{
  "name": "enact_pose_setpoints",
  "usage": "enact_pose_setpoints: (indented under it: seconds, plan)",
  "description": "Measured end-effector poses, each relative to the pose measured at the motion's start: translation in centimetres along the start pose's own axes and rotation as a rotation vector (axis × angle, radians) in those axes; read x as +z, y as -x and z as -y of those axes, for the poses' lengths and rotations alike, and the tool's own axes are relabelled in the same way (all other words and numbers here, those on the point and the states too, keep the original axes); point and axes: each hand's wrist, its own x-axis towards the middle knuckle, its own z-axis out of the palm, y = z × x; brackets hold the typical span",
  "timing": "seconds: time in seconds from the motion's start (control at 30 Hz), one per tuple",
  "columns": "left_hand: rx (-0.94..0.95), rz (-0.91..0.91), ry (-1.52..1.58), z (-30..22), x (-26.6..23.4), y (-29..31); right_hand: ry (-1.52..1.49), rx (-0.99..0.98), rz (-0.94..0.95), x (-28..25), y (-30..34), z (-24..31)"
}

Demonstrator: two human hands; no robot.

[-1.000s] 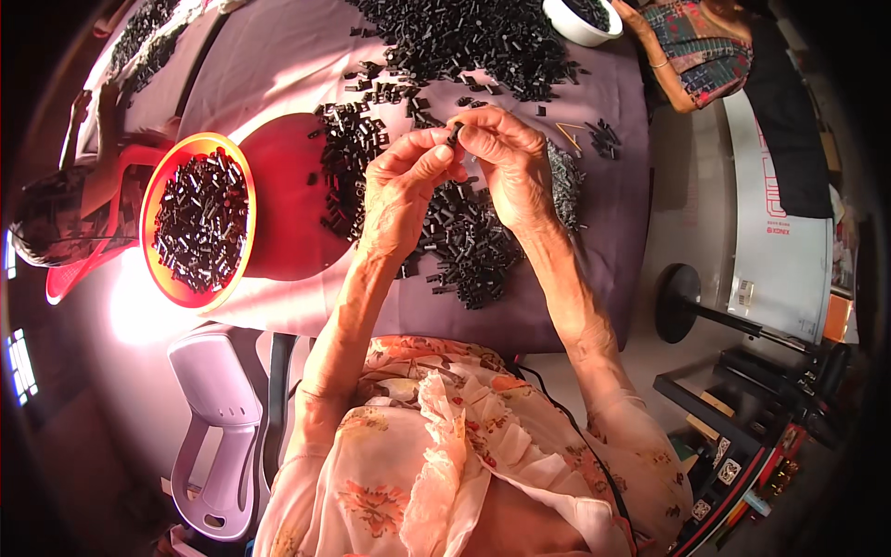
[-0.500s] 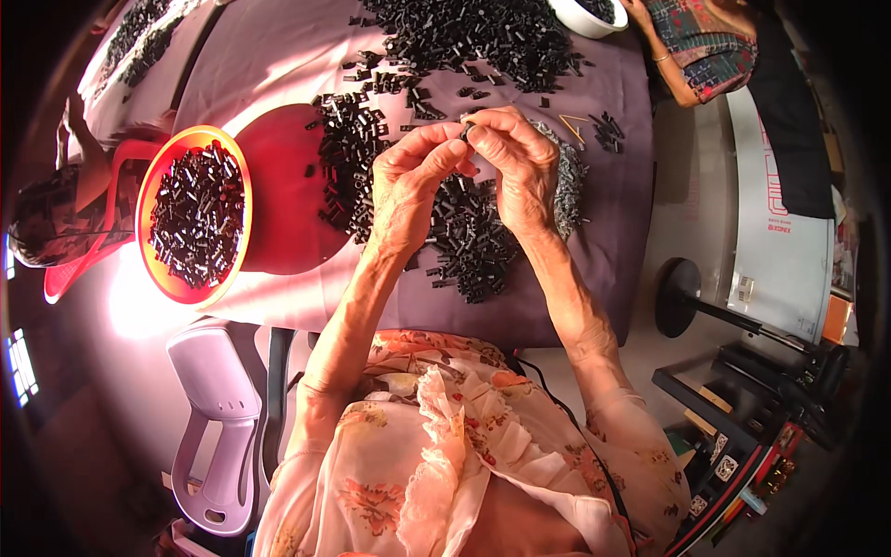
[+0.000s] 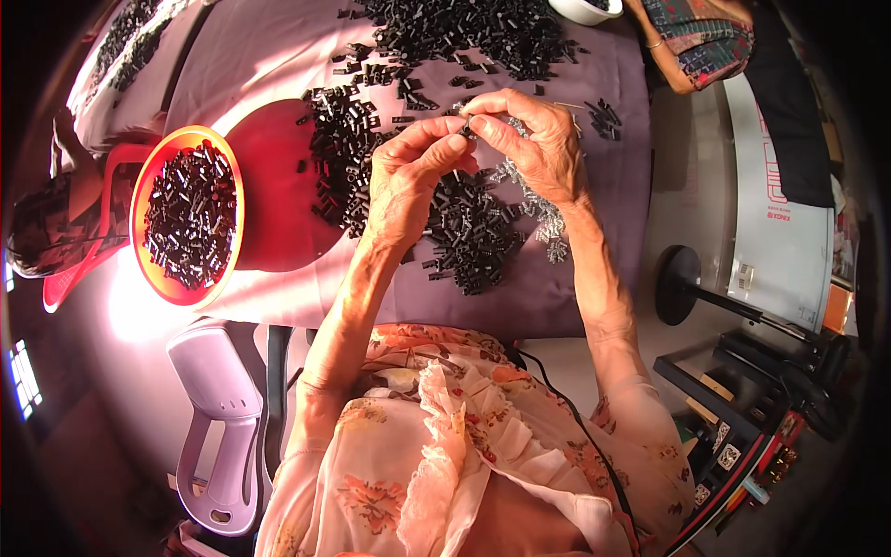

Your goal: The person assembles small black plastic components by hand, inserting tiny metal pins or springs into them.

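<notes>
Over the purple-covered table my two hands meet, fingertips almost touching. My left hand (image 3: 406,181) is closed in a pinch on a small black plastic piece (image 3: 467,131), mostly covered by the fingers. From the other side, my right hand (image 3: 541,144) pinches at the same piece with thumb and index finger; whether it also holds a smaller part cannot be made out. A heap of black tube-like pieces (image 3: 471,237) lies just below the hands. Small clear or silvery parts (image 3: 548,223) are strewn beside my right wrist.
An orange-rimmed red basin (image 3: 140,243) full of black pieces stands at the left. More black pieces (image 3: 473,37) are piled at the far side, near a white bowl (image 3: 580,13) and another person's arm (image 3: 670,67). A lilac plastic chair (image 3: 212,371) stands lower left.
My right hand has turned and its wrist has swung to the right, uncovering more of the silvery parts. My left hand has barely moved. The other person's arm has shifted slightly.
</notes>
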Motion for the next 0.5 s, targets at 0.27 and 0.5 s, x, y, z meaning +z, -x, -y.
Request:
enact_pose_setpoints:
  seconds: [0.27, 0.5]
  plan:
    - [0.008, -0.013, 0.007, 0.17, 0.03, 0.09, 0.157, -0.071, -0.022, -0.1, 0.11, 0.12]
    - [0.02, -0.044, 0.038, 0.44, 0.24, 0.0, 0.196, -0.16, -0.101, 0.5, 0.38, -0.71]
